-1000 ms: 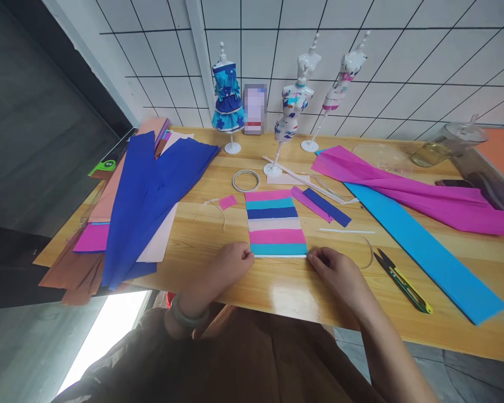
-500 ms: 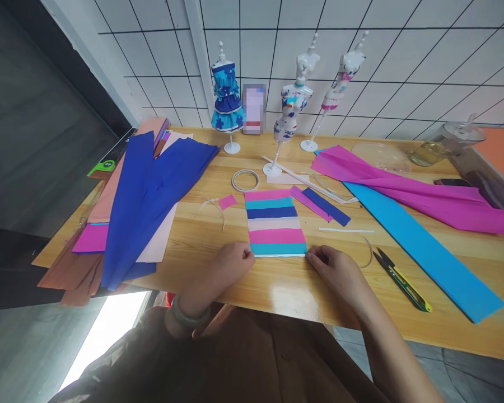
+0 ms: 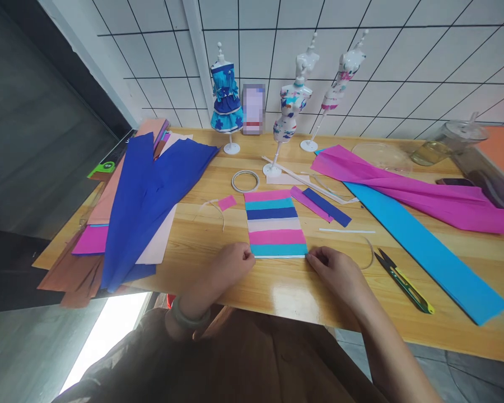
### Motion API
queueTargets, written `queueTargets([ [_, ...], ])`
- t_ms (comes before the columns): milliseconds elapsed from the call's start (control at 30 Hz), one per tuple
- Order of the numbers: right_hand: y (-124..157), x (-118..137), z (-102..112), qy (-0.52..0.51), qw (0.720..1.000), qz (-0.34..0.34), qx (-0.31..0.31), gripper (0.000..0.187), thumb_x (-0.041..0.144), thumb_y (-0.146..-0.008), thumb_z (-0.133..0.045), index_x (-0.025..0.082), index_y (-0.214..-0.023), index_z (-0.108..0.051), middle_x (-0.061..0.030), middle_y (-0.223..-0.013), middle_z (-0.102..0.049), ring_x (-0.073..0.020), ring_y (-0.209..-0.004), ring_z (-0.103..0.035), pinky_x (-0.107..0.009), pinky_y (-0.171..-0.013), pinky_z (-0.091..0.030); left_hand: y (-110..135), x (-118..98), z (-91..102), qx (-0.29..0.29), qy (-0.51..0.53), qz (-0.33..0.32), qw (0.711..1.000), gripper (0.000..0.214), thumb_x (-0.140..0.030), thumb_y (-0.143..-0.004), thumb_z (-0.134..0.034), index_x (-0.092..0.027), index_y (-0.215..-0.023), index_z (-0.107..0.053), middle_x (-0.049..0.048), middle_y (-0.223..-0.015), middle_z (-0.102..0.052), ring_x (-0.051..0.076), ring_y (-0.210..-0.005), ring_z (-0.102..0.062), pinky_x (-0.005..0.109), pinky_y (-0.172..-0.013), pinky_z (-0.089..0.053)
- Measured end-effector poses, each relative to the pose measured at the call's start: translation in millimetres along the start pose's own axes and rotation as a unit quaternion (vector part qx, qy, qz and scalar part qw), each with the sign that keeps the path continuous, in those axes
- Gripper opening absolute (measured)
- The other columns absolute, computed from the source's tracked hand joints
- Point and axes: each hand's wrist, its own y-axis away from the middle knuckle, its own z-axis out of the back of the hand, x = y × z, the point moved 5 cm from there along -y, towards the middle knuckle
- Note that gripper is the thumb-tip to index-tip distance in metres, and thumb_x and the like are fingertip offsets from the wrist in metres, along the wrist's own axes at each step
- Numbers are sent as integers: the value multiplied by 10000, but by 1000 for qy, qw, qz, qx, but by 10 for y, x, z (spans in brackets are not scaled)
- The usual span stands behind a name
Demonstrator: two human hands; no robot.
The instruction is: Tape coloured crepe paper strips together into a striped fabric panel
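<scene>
Pink, turquoise, dark blue and pale bands run crosswise over a flat, rectangular, paper-like striped panel [image 3: 276, 224], which lies at the middle of the glossy light-wood table [image 3: 197, 240], between the two hands. A narrow white edge borders its near side, next to the last turquoise band.

The left hand [image 3: 234, 263], with a pale greenish bangle [image 3: 189, 318] around the wrist, is curled in, its thumb and fingertips drawn together on the panel's near left corner. The right hand [image 3: 335, 270] pinches the near right corner between thumb and forefinger, its other fingers bent underneath.

Just beyond the panel's far left corner lie a small bright-pink scrap [image 3: 227, 202] and a ring-shaped roll of tape [image 3: 246, 190]. To the right of the panel, a dark-blue strip [image 3: 327, 207] partly covers a magenta strip [image 3: 301, 200]; a slim white strip [image 3: 346, 230] lies nearer the right hand. Beyond that hand rest yellow-and-green thread snips [image 3: 405, 281], blades parted, beside a long bright-blue folded sheet [image 3: 428, 252]. A crumpled magenta sheet [image 3: 403, 187] overlaps its far end.

Large dark-blue sheets [image 3: 163, 184] spread over the table's left side. At the back, a small doll form in a blue dress [image 3: 227, 101] stands upright on a white base.
</scene>
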Motion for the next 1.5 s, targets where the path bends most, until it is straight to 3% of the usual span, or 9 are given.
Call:
queueTargets([
  [567, -5, 9, -5, 10, 1000, 8, -12, 248, 375, -777, -447, 223, -722, -635, -34, -671, -669, -202, -621, -596, -272, -527, -336, -1, -23, 15, 8, 7, 26, 1000, 161, -204, -739, -458, -150, -596, -507, -18, -561, -503, 105, -541, -418, 253, -519, -225],
  [900, 14, 36, 6, 2, 1000, 0, -5, 247, 376, -784, -448, 226, -732, -638, -33, -692, -669, -203, -650, -595, -269, -536, -342, 25, -35, -10, 4, -39, 9, 999, 145, -197, -740, -430, -163, -618, -499, -7, -591, -528, 115, -551, -439, 261, -508, -218],
  [1100, -29, -7, -6, -7, 1000, -1, -3, 223, 365, -760, -472, 215, -685, -619, -29, -652, -655, -186, -593, -582, -264, -516, -339, 88, -171, 24, -5, -99, -6, 995, 146, -196, -772, -422, -169, -672, -525, 0, -609, -535, 126, -552, -451, 276, -511, -199],
  [1267, -56, -56, 5, -11, 1000, -12, -6, 199, 360, -736, -505, 211, -645, -599, -33, -655, -659, -186, -609, -589, -262, -523, -350, 129, -210, 64, -4, -161, 13, 987, 169, -232, -804, -402, -175, -731, -543, 24, -643, -559, 151, -560, -463, 284, -516, -184],
  [1500, -50, -71, -12, -24, 1000, 11, 5, 208, 354, -741, -483, 208, -669, -612, -26, -650, -652, -186, -605, -583, -266, -531, -358, 200, -166, 90, -13, -168, 19, 985, 190, -239, -828, -373, -177, -756, -538, 32, -671, -568, 155, -566, -475, 286, -513, -185],
])
